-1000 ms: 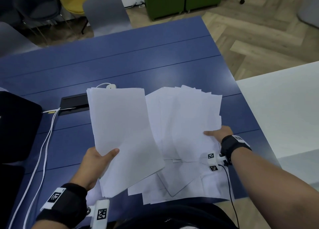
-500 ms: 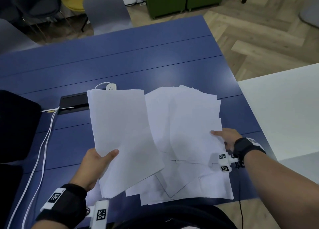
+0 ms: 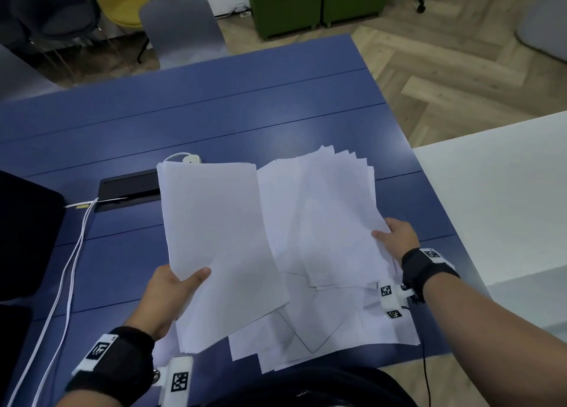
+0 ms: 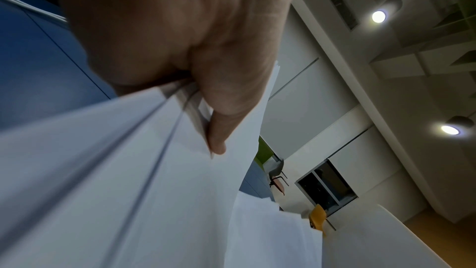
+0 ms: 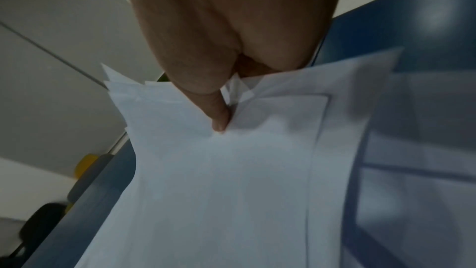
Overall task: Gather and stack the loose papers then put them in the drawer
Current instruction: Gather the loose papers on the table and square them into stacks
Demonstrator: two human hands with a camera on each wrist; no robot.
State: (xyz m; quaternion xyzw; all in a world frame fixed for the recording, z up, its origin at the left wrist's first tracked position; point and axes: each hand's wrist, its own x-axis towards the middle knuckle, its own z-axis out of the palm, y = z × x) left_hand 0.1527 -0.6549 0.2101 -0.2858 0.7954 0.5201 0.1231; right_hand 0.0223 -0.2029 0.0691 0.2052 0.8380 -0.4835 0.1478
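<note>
My left hand grips a squared-up stack of white papers by its near left edge, lifted above the blue table. The thumb lies on top of the stack, with the fingers hidden beneath. My right hand pinches a fanned bundle of loose sheets at its right edge, thumb on top. More loose sheets lie flat under both bundles near the table's front edge. No drawer is in view.
A black cable box with white cords sits left of the papers. A dark object covers the table's left edge. A white table stands to the right. Chairs and green seats stand beyond the far edge.
My right hand has shifted a little right and back along the fanned bundle's edge, and the bundle has lifted slightly. The left hand and its stack have stayed put.
</note>
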